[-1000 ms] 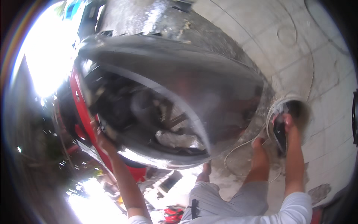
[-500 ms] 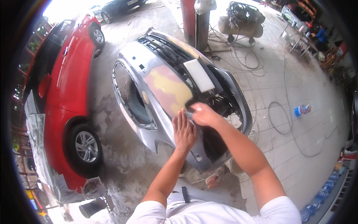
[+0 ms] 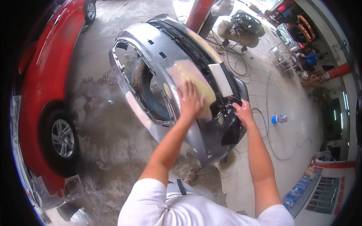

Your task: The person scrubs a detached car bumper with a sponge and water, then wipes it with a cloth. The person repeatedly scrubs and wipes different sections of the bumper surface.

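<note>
A grey car bumper (image 3: 145, 35) with a pink and yellow filler patch (image 3: 180, 72) stretches in front of me. Flat on the lower part of that patch lies my left hand (image 3: 190, 100), fingers straight and spread a little, holding nothing. My right hand (image 3: 244, 113) is at the bumper's right side, over a dark opening, its fingers bent together around something dark and thin that I cannot make out. Wet white specks dot its skin. Just beyond it, a white rectangular block (image 3: 221, 80) rests on the bumper.
A red car (image 3: 56, 86) stands at the left. An air compressor (image 3: 241, 30) and hoses lie beyond the bumper, near a red post (image 3: 198, 15). A blue-labelled bottle (image 3: 278, 119) lies on the tiles. Another person (image 3: 311, 58) is at the far right.
My right hand has moved right, away from my left hand, to the bumper's right side. My left hand now lies further up on the patch. The view has shifted and turned.
</note>
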Tool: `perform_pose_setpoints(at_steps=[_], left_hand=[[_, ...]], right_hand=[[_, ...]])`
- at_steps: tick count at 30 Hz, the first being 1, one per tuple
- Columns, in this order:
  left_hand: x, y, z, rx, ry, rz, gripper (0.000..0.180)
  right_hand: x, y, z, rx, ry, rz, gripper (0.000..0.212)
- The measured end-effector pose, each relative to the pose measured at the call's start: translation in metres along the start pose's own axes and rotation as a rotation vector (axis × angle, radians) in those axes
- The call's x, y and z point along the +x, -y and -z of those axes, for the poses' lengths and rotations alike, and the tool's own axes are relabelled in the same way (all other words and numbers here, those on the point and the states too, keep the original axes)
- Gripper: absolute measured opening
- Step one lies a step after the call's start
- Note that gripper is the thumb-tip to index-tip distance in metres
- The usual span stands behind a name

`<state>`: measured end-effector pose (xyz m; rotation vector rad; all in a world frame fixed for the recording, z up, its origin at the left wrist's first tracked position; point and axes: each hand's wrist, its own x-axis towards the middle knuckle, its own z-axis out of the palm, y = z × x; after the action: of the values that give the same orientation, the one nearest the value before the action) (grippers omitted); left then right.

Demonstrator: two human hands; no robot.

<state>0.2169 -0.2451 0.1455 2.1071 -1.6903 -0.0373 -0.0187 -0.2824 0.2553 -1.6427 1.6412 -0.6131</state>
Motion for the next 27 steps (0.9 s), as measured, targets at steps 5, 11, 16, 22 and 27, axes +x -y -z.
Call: perform_pose_setpoints(at_steps=[5,11,16,22,27], left_hand=[[-0.092,-0.019,-0.013,0.034,0.173,-0.651,0.082],[0.061,0.049,0.012,-0.067,0.257,-0.323,0.082],[0.214,0.101,0.009,0.115,0.386,-0.073,0.081],[0.198,0.066,-0.015,0.176,0.319,-0.098,0.076],[0.107,-0.024,-0.005,0.123,0.402,-0.307,0.078]], right_hand=[[-0.045,-0.106,0.094,0.055,-0.16,-0.161,0.022],[-0.194,-0.209,0.176,-0.074,-0.438,-0.39,0.03],[-0.343,-0.31,0.188,-0.019,-0.679,-0.763,0.023],[-0.421,-0.342,0.168,-0.045,-0.767,-0.921,0.03],[-0.389,-0.349,0.174,-0.189,-0.695,-0.857,0.034]])
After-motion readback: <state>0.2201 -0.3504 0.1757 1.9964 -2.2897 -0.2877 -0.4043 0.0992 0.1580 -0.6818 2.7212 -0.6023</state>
